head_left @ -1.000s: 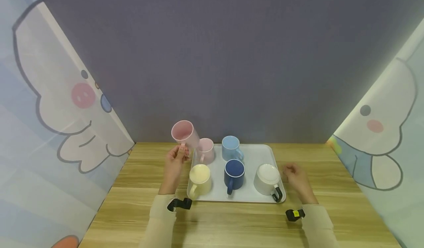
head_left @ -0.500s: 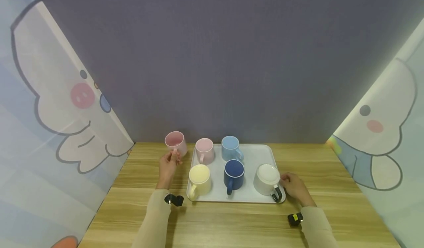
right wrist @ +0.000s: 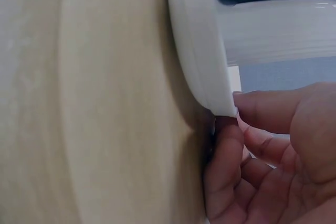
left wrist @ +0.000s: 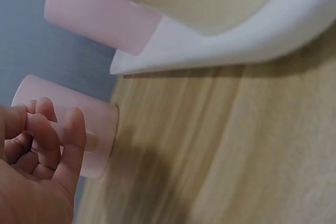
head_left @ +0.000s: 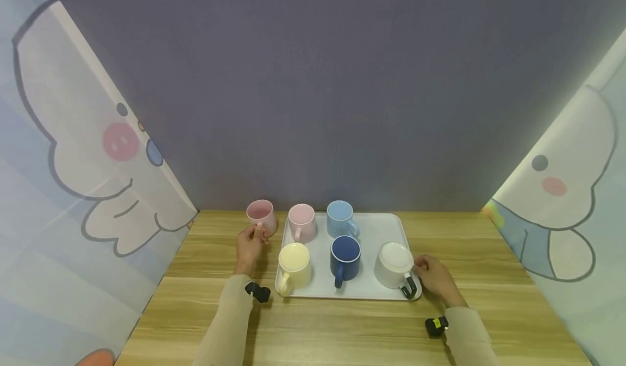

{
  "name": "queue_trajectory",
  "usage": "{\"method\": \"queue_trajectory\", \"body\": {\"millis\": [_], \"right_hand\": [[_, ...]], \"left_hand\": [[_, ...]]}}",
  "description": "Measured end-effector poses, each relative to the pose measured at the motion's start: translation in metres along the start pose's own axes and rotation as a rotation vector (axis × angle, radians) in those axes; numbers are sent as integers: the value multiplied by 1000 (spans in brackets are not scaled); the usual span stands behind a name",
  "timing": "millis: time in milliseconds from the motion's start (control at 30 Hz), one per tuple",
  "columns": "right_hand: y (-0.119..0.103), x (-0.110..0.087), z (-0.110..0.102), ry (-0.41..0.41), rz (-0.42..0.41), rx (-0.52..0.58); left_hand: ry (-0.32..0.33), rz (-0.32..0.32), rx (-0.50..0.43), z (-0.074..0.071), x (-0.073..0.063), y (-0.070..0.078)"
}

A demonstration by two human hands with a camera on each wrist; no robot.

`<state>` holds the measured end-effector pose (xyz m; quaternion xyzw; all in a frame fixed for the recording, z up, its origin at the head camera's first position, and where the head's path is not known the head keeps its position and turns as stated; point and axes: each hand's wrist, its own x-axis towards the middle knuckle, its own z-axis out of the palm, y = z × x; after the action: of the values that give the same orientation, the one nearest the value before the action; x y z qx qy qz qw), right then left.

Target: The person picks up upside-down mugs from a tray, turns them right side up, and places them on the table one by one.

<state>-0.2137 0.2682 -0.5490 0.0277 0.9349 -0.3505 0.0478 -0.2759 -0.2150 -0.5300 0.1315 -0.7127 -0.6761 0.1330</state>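
My left hand (head_left: 250, 247) grips the handle of a pink mug (head_left: 267, 226), which stands upright on the wooden table just left of the white tray (head_left: 319, 280). In the left wrist view, thumb and fingers curl round that handle. My right hand (head_left: 435, 276) pinches the tray's right edge between thumb and fingers, as the right wrist view shows. Nearest to it on the tray is a white mug (head_left: 389, 271) with a black handle. A second pink mug (head_left: 303, 227) sits at the tray's back left corner, beside the first.
Also on the tray are a pale yellow mug (head_left: 297, 271) at front left, a dark blue mug (head_left: 345, 265) in the middle and a light blue mug (head_left: 339, 222) behind it. A grey backdrop (head_left: 313, 94) rises at the table's (head_left: 342, 333) far edge.
My left hand has lowered the pink mug from above the tray's back left corner to the table at its left. My right hand has moved in and taken hold of the tray's edge.
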Motion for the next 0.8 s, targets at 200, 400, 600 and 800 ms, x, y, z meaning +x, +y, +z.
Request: {"method": "queue_trajectory", "body": {"millis": [200,400,600,800], "right_hand": [[-1,-1,2,14,-10,7],[-3,-4,1,12,-13,4],[-4,-5,1,-8,2,5],[-5,-4,1,-14,-5,0]], "left_hand": [[22,-19,-2,-2,1,-2],[26,-13,69,0,1,-1],[145,44,280,2,-7,7],[108,179,406,11,-12,22]]}}
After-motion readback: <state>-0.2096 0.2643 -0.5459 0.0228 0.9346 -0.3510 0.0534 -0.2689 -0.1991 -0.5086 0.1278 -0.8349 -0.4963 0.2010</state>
